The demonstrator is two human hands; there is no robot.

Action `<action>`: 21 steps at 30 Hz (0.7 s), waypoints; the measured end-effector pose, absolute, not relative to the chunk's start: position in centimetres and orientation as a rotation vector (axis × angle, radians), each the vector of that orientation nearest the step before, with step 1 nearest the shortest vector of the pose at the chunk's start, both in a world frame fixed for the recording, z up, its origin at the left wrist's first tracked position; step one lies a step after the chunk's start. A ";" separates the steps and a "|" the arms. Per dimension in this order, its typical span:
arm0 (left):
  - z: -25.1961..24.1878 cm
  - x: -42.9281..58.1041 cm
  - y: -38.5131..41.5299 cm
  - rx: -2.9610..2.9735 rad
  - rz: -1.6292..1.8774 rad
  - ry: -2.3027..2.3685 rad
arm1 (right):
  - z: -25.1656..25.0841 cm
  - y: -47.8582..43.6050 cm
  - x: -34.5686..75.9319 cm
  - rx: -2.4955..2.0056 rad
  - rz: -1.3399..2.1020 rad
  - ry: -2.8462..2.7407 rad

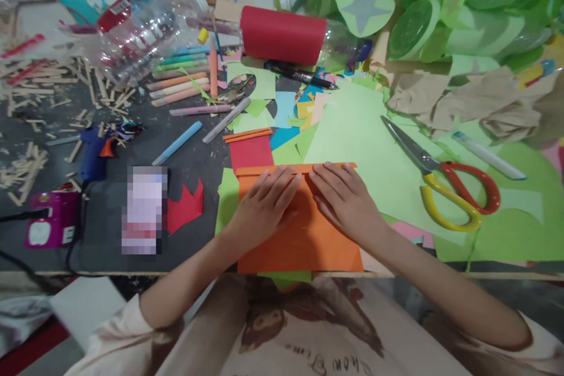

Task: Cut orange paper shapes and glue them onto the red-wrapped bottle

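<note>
"What's obscured?"

"Table [103, 217]: sides cut off. Orange sheet [304, 247], by the near edge: partly blocked by left hand [267, 200] and right hand [346, 197], both flat, fingers extended, grasping nothing."

"Nearby?"

"Scissors [433, 168], right; phone [144, 208], left, blurred."

One left hand [268, 197] and one right hand [341, 194] lay on one orange sheet [304, 238].
There were also one pair of scissors [425, 160], one glue gun [92, 155], one purple box [51, 220], one pixelated phone [144, 208], one pointed red scrap [185, 210] and one red-wrapped bottle [282, 35]; one blue marker [178, 143], one grey marker [226, 120] and one mauve marker [200, 110] made three; the wooden sticks [29, 170] were too many to count.
</note>
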State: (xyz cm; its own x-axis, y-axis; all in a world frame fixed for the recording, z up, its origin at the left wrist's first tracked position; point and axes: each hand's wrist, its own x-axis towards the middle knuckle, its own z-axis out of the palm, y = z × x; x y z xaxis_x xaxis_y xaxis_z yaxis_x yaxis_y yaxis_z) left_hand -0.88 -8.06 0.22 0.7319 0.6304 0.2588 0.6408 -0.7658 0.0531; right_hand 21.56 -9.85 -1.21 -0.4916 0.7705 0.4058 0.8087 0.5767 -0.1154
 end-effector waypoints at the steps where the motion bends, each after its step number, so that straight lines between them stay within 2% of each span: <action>1: 0.2 -0.9 -8.1 -2.882 -0.396 -1.058 | -1.2 -9.8 21.5 -1.284 -0.134 -2.388; 9: -0.5 -1.2 -5.9 -2.945 -0.245 -1.118 | -1.5 -7.5 21.4 -1.256 -0.154 -2.359; 21: -0.7 -1.0 -4.7 -2.883 -0.278 -1.197 | -1.6 -6.1 22.1 -1.225 -0.098 -2.336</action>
State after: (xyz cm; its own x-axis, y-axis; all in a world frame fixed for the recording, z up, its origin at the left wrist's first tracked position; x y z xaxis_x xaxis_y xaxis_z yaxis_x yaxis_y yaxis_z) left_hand -0.98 -4.71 -0.67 0.6924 0.7022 0.1658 0.7036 -0.7080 0.0607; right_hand 22.11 -6.06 -1.62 -0.4722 0.7529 0.4585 0.7886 0.5932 -0.1620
